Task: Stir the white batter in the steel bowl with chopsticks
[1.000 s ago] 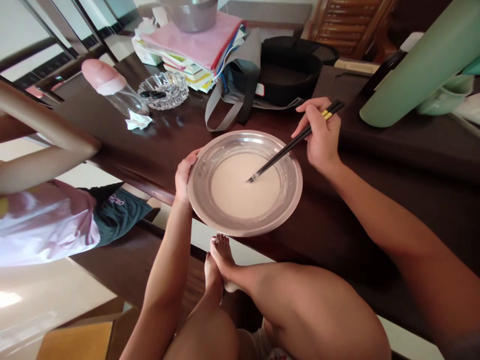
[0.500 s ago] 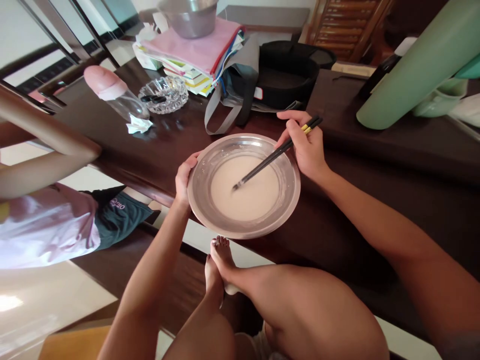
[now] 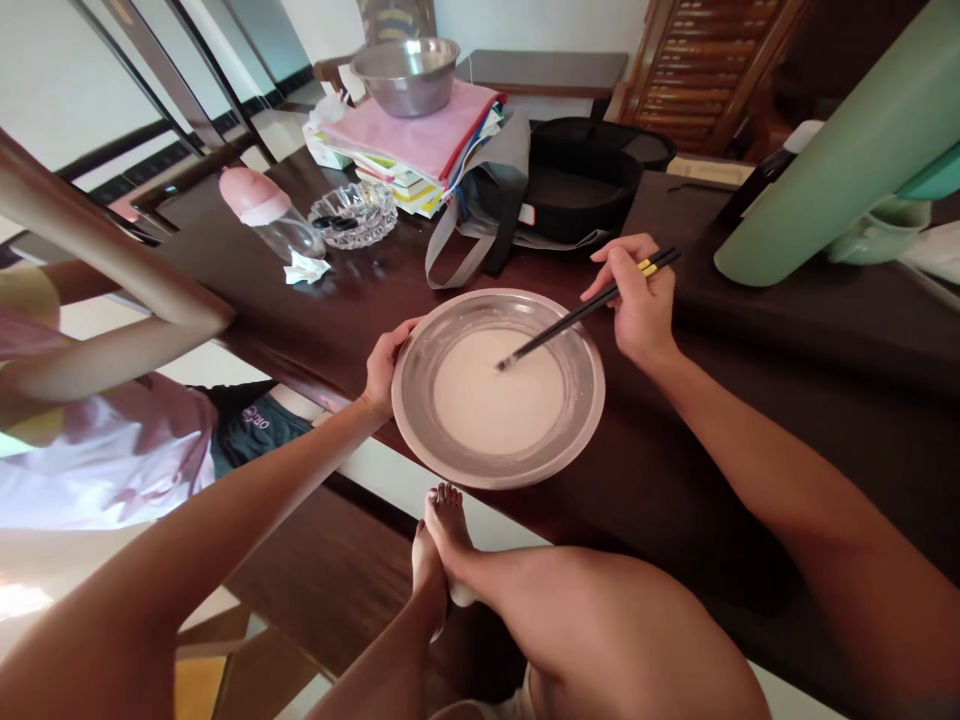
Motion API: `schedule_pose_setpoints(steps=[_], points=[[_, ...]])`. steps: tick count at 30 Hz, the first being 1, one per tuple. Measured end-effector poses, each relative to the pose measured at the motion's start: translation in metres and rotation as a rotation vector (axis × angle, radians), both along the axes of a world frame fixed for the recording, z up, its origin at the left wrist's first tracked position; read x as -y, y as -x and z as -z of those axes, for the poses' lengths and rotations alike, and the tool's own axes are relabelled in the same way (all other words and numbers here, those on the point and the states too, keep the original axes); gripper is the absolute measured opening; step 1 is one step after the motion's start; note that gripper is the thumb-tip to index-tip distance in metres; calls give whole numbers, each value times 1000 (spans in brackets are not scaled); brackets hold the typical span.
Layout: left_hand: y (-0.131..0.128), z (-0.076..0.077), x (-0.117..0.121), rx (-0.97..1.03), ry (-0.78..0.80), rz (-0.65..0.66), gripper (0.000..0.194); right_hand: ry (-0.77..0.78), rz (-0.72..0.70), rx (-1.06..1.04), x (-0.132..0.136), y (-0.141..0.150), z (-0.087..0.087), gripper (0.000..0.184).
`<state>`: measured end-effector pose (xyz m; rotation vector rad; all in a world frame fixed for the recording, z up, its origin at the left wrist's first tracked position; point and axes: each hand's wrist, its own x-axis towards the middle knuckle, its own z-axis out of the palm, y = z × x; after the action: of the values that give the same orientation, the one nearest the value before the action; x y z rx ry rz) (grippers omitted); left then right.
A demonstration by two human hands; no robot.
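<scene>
A wide steel bowl [image 3: 499, 475] sits at the edge of the dark wooden table, holding a pale, milky batter [image 3: 495, 410]. My left hand [image 3: 388, 362] grips the bowl's left rim, thumb on top and the other fingers hidden beneath. In my right hand [image 3: 641, 300] is a pair of black chopsticks [image 3: 570, 317] with yellow bands, slanting down to the left. Their tips dip into the batter near the middle of the bowl. The right hand is held just beyond the bowl's right rim.
Behind the bowl are a black and grey bag [image 3: 577, 190], a glass ashtray [image 3: 356, 215], a pink-capped bottle [image 3: 270, 210] and a stack of books under a pink folder [image 3: 420, 130], topped by a metal basin [image 3: 409, 80]. A green cylinder [image 3: 832, 170] stands right. Another person's arm [image 3: 172, 310] rests at the left.
The chopstick tips moved left and down through the batter, then back up and right, with my right hand following. My left hand stays on the rim; the whole view has shifted slightly.
</scene>
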<state>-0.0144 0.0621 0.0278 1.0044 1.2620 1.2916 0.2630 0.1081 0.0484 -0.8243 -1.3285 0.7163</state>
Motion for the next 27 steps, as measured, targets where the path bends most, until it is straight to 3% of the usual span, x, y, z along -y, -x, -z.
schedule_pose_setpoints(steps=[4,9,14,19,24,27], points=[[1,0,-1,-16,18,-9,34,62,-102,63,2,2,1,29],[3,3,-1,-2,10,12,34,21,-12,40,1,1,1,30],[6,8,-1,-12,-5,64,35,75,-101,76,3,5,2,31],[6,7,0,-19,-30,75,36,44,-29,17,1,2,4,30],[4,7,1,-9,-44,43,34,81,-106,80,2,3,5,33],[3,8,1,18,-49,42,33,55,-45,59,1,2,4,35]])
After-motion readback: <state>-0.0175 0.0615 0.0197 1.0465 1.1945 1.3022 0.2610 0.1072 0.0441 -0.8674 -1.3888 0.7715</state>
